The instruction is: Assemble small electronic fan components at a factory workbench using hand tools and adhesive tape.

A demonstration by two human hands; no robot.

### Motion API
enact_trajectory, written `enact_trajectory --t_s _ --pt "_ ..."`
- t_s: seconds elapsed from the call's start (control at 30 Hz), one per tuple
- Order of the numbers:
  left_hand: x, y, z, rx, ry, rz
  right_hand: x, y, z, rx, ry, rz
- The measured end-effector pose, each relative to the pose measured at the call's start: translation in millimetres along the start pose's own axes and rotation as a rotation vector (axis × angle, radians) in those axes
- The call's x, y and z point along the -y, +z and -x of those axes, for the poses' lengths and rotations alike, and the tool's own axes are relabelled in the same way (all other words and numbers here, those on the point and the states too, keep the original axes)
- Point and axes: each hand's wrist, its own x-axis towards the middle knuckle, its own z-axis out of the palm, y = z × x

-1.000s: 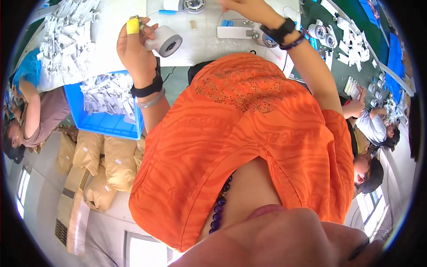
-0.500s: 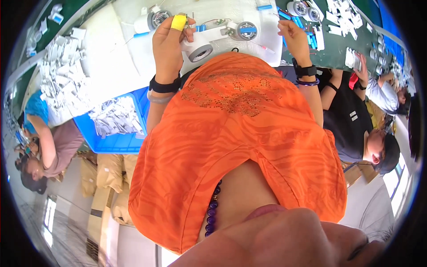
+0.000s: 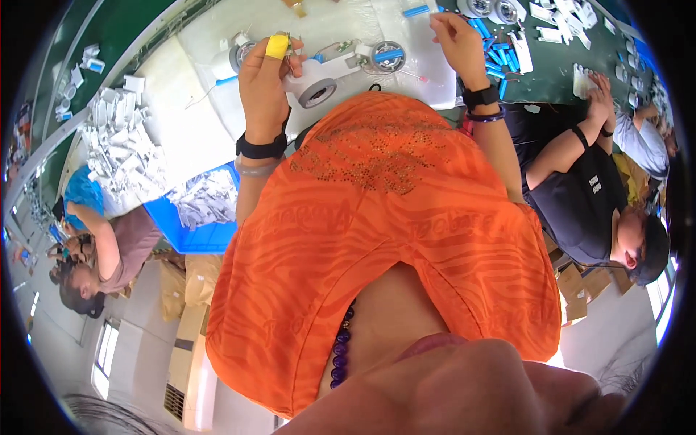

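Observation:
My left hand [image 3: 262, 90], with yellow tape round a fingertip, pinches a small green circuit board [image 3: 291, 48] with thin wires. Just beneath it lies a white plastic device [image 3: 332, 69] with a round, grey-rimmed end. That device stretches right to a round wheel-like part [image 3: 388, 56] with a blue cylindrical cell across it. Another white device [image 3: 226, 65] is partly hidden behind my left hand. My right hand [image 3: 462, 47] is raised over the table's right part, fingers curled together near a blue cell [image 3: 417, 11]. Whatever its fingertips hold is too small to make out.
Loose blue cells [image 3: 500, 58] and white parts lie on the green mat at right. A heap of white plastic pieces [image 3: 119, 141] is at left, above a blue bin [image 3: 206, 238] with more pieces. Co-workers [image 3: 591, 188] sit on both sides.
The view has shifted a little. My right hand has moved slightly farther away and to the left. My left hand keeps its hold. The right co-worker's hands have come together.

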Motion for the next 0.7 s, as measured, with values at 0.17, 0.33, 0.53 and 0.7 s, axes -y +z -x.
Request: enact_trajectory --t_s 0.17,0.33,0.53,0.7 --pt "-3 -25 0 -0.064 0.055 0.004 58 53 -25 0.292 -0.477 0.120" --pt "-5 -47 11 -0.135 0.121 0.015 102 123 -36 0.512 -0.481 0.399" --pt "4 -64 27 -0.242 0.160 0.030 138 172 -32 0.578 -0.323 0.697" --pt "7 -76 33 -0.251 0.153 0.080 100 213 -27 0.598 -0.372 0.744"
